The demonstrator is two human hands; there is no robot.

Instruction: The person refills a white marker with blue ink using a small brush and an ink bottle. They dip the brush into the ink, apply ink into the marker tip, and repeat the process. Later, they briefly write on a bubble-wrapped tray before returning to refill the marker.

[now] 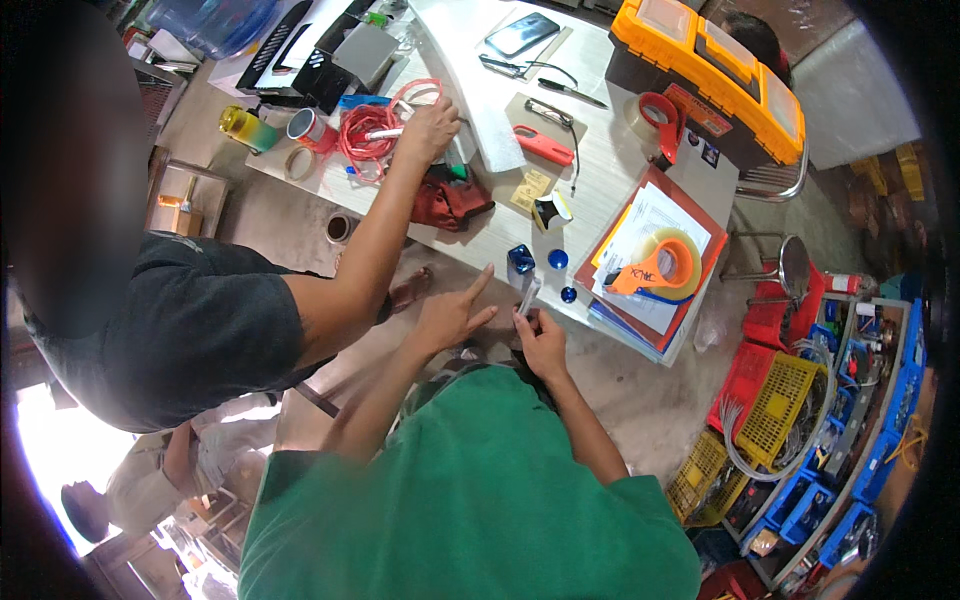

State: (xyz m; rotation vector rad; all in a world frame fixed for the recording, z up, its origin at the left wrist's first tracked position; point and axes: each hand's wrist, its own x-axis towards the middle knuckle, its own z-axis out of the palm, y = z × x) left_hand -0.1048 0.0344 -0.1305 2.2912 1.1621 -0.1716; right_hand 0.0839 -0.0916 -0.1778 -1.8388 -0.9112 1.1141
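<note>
My left hand (450, 318) is off the table's near edge, index finger and thumb stretched apart with nothing between them. Its index fingertip points toward a small glossy dark-blue cube-like piece (520, 259). In my right hand (542, 345), thumb and fingers pinch a slim, pale translucent piece (530, 297) held upright; its exact kind is too small to make out. Two small round blue pieces, one (558, 259) farther and one (569, 295) nearer, lie on the table to the right. Behind them stands an opened small box (551, 212), yellow and black outside.
At left, a co-worker's hand (432, 130) reaches over red cable (366, 140) beside a red pouch (452, 198). An orange tape dispenser (655, 270) rests on papers at right. Farther back are a red-handled cutter (544, 146), glasses (549, 112), a phone (522, 35) and an orange-black toolbox (715, 70).
</note>
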